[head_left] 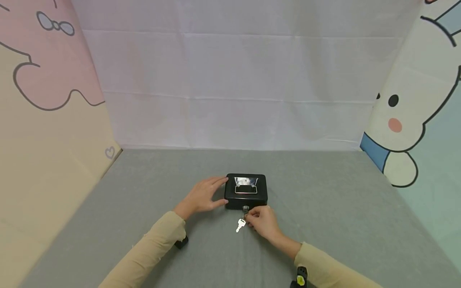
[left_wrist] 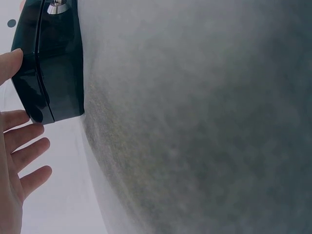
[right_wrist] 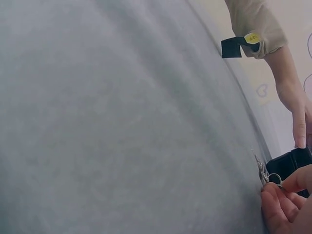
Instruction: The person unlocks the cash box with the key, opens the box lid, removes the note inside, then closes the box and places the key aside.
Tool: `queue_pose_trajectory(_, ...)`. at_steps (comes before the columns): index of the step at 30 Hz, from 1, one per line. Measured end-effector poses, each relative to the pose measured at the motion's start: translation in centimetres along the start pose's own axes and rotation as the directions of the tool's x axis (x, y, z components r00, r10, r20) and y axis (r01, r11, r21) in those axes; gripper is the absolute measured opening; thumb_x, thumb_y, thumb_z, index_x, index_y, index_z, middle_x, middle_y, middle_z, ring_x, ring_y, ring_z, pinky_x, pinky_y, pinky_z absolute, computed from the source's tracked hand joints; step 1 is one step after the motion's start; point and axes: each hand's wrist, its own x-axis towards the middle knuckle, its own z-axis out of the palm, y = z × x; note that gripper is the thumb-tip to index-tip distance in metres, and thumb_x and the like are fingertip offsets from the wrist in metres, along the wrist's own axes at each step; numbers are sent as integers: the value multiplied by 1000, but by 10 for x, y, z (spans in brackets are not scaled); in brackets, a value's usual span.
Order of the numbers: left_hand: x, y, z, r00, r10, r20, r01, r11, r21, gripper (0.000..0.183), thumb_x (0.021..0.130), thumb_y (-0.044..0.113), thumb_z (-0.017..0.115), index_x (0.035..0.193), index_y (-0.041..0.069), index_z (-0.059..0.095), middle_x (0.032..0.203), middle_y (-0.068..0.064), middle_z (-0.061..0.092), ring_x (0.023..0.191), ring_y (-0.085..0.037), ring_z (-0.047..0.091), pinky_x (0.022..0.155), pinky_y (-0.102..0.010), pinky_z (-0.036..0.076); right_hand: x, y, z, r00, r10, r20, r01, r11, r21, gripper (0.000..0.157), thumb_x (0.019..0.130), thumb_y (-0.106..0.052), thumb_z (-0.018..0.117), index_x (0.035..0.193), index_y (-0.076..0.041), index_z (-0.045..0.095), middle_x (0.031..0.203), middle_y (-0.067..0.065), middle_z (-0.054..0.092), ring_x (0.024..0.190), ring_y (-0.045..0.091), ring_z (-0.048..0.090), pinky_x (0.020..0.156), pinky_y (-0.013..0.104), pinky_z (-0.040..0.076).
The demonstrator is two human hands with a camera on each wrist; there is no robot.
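A small black cash box (head_left: 260, 191) with a silver folding handle (head_left: 246, 192) on its lid sits on the grey cloth, lid down. In the left wrist view its silver lock (left_wrist: 58, 7) juts from the front face. My left hand (head_left: 202, 196) steadies the box's left side, with the thumb near the front corner and the fingers extended. My right hand (head_left: 263, 221) pinches a key at the lock, its head mostly hidden by the fingers. A second silver key (head_left: 241, 225) dangles beside them, and a key ring (right_wrist: 275, 178) shows at the fingertips in the right wrist view.
Grey cloth (head_left: 151, 172) covers the table. A white sheet (head_left: 230, 72) hangs behind it, with cartoon-printed panels (head_left: 65, 152) at both sides. Dark wrist devices (head_left: 181, 242) sit by both sleeves.
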Motion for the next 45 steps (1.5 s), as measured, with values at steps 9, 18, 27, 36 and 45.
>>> queue_pose_trajectory(9, 1, 1, -2, 1000, -11, 22, 11, 1000, 4, 69, 82, 49, 57, 135, 7, 43, 131, -10, 49, 119, -27, 47, 97, -43, 41, -2, -6, 0, 971, 223, 86, -238, 941, 242, 11, 81, 5, 57, 83, 14, 63, 67, 15, 65, 50, 9, 58, 48, 26, 54)
queue_pose_trajectory(18, 1, 2, -3, 999, -18, 33, 17, 1000, 6, 70, 82, 50, 56, 136, 8, 41, 132, -11, 48, 119, -28, 46, 97, -44, 40, 0, -7, -1, 922, 353, 158, -386, 861, 331, 15, 85, 3, 56, 92, 15, 60, 71, 11, 66, 55, 7, 60, 53, 23, 55)
queue_pose_trajectory(27, 1, 2, -3, 1000, -6, 30, 6, 1000, 3, 70, 82, 49, 57, 136, 7, 42, 132, -11, 48, 119, -28, 46, 97, -44, 41, 1, -10, -3, 883, 426, 195, -469, 806, 360, 15, 87, 1, 55, 94, 13, 60, 71, 9, 66, 57, 8, 62, 56, 25, 56)
queue_pose_trajectory(36, 0, 1, -1, 999, -16, 32, 16, 1000, 3, 70, 82, 52, 55, 136, 9, 41, 132, -10, 48, 120, -27, 46, 96, -44, 41, 5, -9, -5, 842, 459, 282, -538, 743, 397, 19, 86, 2, 55, 100, 15, 58, 70, 5, 65, 57, 8, 61, 57, 22, 55)
queue_pose_trajectory(45, 0, 1, -2, 999, -19, 38, 19, 1000, 2, 70, 82, 51, 56, 136, 8, 41, 132, -10, 48, 120, -28, 46, 97, -44, 41, 9, -5, -7, 812, 475, 339, -581, 708, 401, 21, 88, 0, 53, 104, 14, 56, 72, 5, 66, 61, 9, 63, 60, 24, 55)
